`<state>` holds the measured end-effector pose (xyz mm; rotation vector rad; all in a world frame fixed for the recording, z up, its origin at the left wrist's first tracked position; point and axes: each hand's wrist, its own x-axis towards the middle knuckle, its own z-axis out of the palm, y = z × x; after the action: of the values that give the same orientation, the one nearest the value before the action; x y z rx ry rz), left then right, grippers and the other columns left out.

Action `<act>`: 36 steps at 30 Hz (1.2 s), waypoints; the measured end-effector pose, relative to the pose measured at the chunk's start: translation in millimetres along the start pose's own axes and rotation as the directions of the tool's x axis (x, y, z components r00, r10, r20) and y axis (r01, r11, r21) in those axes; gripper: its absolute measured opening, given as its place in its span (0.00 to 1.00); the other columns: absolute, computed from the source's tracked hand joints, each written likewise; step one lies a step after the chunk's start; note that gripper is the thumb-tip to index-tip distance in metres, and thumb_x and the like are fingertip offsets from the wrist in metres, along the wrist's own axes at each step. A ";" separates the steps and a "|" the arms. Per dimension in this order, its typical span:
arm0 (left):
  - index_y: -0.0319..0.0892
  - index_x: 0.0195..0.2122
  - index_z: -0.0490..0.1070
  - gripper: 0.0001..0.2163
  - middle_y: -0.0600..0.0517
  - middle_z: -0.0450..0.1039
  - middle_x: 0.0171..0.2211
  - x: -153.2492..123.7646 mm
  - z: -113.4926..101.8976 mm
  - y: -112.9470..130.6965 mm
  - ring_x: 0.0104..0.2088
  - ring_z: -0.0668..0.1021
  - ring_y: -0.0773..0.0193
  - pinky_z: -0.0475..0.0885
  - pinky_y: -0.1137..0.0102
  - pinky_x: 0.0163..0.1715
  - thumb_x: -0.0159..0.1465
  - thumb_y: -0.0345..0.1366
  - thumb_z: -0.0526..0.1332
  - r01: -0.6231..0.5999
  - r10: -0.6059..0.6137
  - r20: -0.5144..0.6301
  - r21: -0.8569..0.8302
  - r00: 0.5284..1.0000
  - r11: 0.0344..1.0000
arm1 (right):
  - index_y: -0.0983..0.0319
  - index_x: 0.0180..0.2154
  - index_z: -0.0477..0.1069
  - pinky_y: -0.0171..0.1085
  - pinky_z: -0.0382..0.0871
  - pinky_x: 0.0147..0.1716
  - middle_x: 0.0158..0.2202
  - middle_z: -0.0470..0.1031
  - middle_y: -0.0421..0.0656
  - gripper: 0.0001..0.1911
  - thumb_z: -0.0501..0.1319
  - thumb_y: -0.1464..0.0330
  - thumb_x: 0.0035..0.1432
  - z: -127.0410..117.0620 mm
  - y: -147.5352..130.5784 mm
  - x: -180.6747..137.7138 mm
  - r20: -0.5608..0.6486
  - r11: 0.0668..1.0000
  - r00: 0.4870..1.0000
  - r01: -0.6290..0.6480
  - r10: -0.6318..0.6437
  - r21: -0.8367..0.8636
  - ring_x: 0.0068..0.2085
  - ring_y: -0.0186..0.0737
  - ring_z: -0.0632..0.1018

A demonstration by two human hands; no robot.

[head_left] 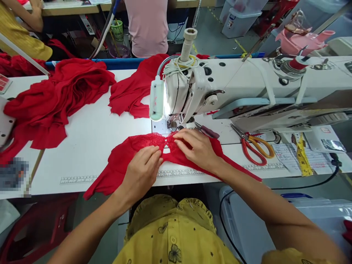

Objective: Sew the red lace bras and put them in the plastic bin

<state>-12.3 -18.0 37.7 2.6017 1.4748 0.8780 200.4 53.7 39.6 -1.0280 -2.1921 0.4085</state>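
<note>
A red lace and knit garment piece [123,161] lies on the white table [90,139] in front of the sewing machine [247,88]. My left hand [143,168] rests on it with its fingertips pinching the fabric near the middle. My right hand [196,146] lies on the same piece just right of that, its fingers curled and gripping the cloth close to the needle area [176,126]. A lamp [156,99] lights the needle plate.
Heaps of red fabric [57,99] and another red pile [134,91] lie behind on the table. Red and orange-handled scissors [254,145], small snips [207,131] and a yellow tape measure [302,157] lie to the right. A person in pink [148,25] stands beyond. A plastic bin [302,220] sits below right.
</note>
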 end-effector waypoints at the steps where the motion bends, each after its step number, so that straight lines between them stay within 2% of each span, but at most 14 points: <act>1: 0.40 0.50 0.73 0.11 0.43 0.79 0.49 4.6 2.6 -4.2 0.51 0.80 0.58 0.77 0.61 0.54 0.71 0.29 0.55 0.011 -0.012 -0.028 -0.032 1.000 0.999 | 0.59 0.45 0.75 0.44 0.73 0.48 0.44 0.79 0.46 0.10 0.55 0.70 0.70 -0.2 -1.0 -2.3 0.032 0.999 0.999 0.042 -0.041 -0.012 0.46 0.44 0.78; 2: 0.40 0.50 0.73 0.11 0.44 0.79 0.48 8.6 6.5 -8.6 0.50 0.80 0.59 0.78 0.63 0.52 0.71 0.28 0.53 0.023 -0.024 -0.030 -0.046 0.999 0.999 | 0.59 0.47 0.75 0.46 0.74 0.50 0.46 0.78 0.48 0.11 0.55 0.69 0.70 1.0 -1.5 -4.7 0.086 0.996 0.993 0.086 -0.084 -0.021 0.49 0.45 0.77; 4: 0.38 0.53 0.71 0.12 0.41 0.78 0.51 13.5 16.3 -16.8 0.53 0.79 0.56 0.77 0.60 0.55 0.72 0.30 0.54 0.039 -0.038 0.032 -0.016 0.999 0.999 | 0.62 0.52 0.73 0.50 0.74 0.54 0.52 0.77 0.51 0.14 0.57 0.65 0.69 5.8 -0.1 -9.8 0.178 0.989 0.976 0.137 -0.124 -0.061 0.54 0.50 0.76; 7: 0.35 0.61 0.65 0.20 0.36 0.71 0.60 12.7 27.7 -26.4 0.61 0.73 0.46 0.68 0.47 0.62 0.72 0.40 0.56 0.050 -0.061 0.159 0.069 0.985 0.996 | 0.66 0.61 0.67 0.56 0.69 0.60 0.61 0.71 0.57 0.28 0.61 0.56 0.66 12.4 7.3 -17.4 0.226 0.982 0.971 0.117 -0.082 -0.146 0.61 0.56 0.72; 10: 0.36 0.66 0.59 0.26 0.36 0.65 0.65 8.4 30.1 -31.8 0.66 0.68 0.46 0.61 0.43 0.66 0.72 0.44 0.56 0.055 -0.071 0.193 0.085 0.979 0.995 | 0.66 0.64 0.62 0.57 0.65 0.64 0.65 0.66 0.57 0.33 0.60 0.54 0.66 14.0 15.1 -22.9 0.252 0.983 0.966 0.094 -0.053 -0.155 0.65 0.56 0.68; 15: 0.36 0.67 0.58 0.28 0.37 0.65 0.66 8.3 27.6 -33.7 0.66 0.68 0.48 0.60 0.45 0.67 0.71 0.47 0.57 0.059 -0.075 0.209 0.086 0.975 0.995 | 0.64 0.66 0.60 0.58 0.63 0.65 0.67 0.65 0.56 0.33 0.60 0.54 0.67 14.2 18.7 -25.3 0.257 0.987 0.966 0.072 -0.032 -0.147 0.67 0.55 0.66; 29: 0.40 0.68 0.56 0.28 0.40 0.64 0.67 8.9 30.1 -34.9 0.67 0.66 0.49 0.58 0.46 0.68 0.71 0.49 0.56 0.087 -0.101 0.232 0.069 0.968 0.994 | 0.66 0.65 0.62 0.55 0.62 0.66 0.66 0.66 0.56 0.33 0.59 0.54 0.67 15.1 17.1 -22.0 0.256 0.988 0.966 0.069 -0.032 -0.136 0.66 0.53 0.67; 33: 0.39 0.67 0.56 0.26 0.37 0.64 0.65 10.2 17.6 -25.7 0.67 0.66 0.46 0.62 0.46 0.66 0.72 0.45 0.56 0.069 -0.084 0.175 0.090 0.981 0.994 | 0.66 0.64 0.63 0.55 0.63 0.65 0.65 0.66 0.56 0.30 0.60 0.58 0.68 -5.8 0.3 -25.4 0.260 0.975 0.962 0.127 -0.077 -0.184 0.66 0.54 0.67; 36: 0.41 0.68 0.55 0.26 0.38 0.68 0.61 -13.6 -6.6 -19.7 0.64 0.69 0.48 0.66 0.50 0.64 0.71 0.38 0.58 0.013 -0.021 0.067 0.129 0.998 0.992 | 0.63 0.61 0.67 0.51 0.68 0.62 0.60 0.72 0.52 0.22 0.58 0.62 0.70 -34.4 -13.8 -47.3 0.249 0.961 0.964 0.155 -0.096 -0.228 0.61 0.49 0.72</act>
<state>-36.2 -19.5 31.3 2.6743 1.5836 0.7078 238.3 8.4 50.9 -1.0022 -2.5574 0.2110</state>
